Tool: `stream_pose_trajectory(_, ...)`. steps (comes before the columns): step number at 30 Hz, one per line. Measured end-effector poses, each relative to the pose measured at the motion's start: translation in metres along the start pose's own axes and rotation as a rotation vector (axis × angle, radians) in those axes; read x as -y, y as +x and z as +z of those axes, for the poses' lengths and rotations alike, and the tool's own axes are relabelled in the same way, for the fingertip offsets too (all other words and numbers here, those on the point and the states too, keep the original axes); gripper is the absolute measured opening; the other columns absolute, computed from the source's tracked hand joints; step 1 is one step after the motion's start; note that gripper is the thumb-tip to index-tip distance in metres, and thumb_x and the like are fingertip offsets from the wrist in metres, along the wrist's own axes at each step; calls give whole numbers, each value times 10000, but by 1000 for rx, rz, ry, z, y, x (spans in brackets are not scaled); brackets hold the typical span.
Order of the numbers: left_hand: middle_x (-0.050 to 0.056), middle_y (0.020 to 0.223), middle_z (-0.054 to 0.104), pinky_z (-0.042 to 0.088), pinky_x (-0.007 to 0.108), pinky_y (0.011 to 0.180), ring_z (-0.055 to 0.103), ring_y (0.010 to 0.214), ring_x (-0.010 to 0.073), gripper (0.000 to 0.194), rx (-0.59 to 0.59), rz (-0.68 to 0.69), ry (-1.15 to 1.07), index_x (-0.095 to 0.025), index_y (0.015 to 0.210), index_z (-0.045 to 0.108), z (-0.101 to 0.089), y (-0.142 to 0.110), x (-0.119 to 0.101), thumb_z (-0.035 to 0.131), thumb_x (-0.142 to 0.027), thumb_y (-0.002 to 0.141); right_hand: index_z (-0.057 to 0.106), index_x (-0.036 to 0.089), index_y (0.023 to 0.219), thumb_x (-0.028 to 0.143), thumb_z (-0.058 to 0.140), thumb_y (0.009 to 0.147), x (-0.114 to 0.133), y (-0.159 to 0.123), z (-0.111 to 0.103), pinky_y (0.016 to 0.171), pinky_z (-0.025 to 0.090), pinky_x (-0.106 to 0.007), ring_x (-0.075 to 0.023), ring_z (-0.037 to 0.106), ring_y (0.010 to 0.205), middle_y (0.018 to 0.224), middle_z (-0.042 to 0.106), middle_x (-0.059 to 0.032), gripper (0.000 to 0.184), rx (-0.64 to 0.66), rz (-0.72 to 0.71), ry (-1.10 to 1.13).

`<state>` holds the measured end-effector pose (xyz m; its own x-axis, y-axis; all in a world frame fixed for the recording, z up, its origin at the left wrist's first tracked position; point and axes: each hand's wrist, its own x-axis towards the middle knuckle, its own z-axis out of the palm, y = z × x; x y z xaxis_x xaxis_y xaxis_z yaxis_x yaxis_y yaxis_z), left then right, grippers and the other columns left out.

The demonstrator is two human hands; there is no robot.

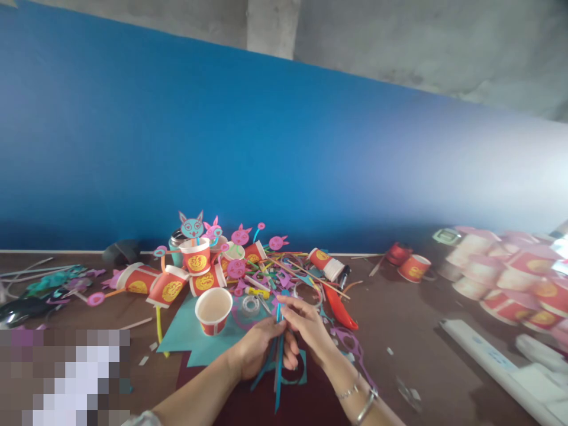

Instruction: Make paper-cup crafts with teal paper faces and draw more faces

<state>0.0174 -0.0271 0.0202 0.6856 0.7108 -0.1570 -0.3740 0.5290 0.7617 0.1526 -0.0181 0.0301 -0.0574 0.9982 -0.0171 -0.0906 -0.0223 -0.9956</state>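
Clearly, one left hand point(255, 350) and one right hand point(309, 327) pinch at least two blue strips point(278, 387); near them are one upright cup point(213, 310), one tape roll point(245, 306).

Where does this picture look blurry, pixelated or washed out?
Head view: the stacked cups at far right are smeared; head view: the blue panel pales into glare at its right end; head view: the lower left corner is coarsely pixelated; head view: the left hand, right hand and blue strip look clearer.
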Motion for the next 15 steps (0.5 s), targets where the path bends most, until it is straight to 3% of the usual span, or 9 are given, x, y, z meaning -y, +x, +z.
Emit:
stream_pose_trajectory(3,54,605,649,478,240,476,617,451,147,268,11,-9,-33,-102,917,566,-3,1,1,524,-357,846,738,172,878,459,672,707,4,-1,0,428,323,-204,-67,388,431,481,452,55,340,-20,-112,-106)
stream_pose_trajectory(8,54,588,652,469,237,435,613,425,157,286,45,-28,-27,-107,939,554,-5,1,2,529,-373,836,752,188,826,459,672,703,5,0,-1,423,344,-216,-57,415,427,659,576,1,309,12,-182,-166)
stream_pose_trajectory(15,63,568,660,481,239,430,615,412,159,279,77,-66,-22,-107,898,564,-5,0,0,535,-377,832,739,139,915,495,653,718,5,-2,-3,409,307,-210,-79,416,378,414,478,41,416,18,-64,-106)
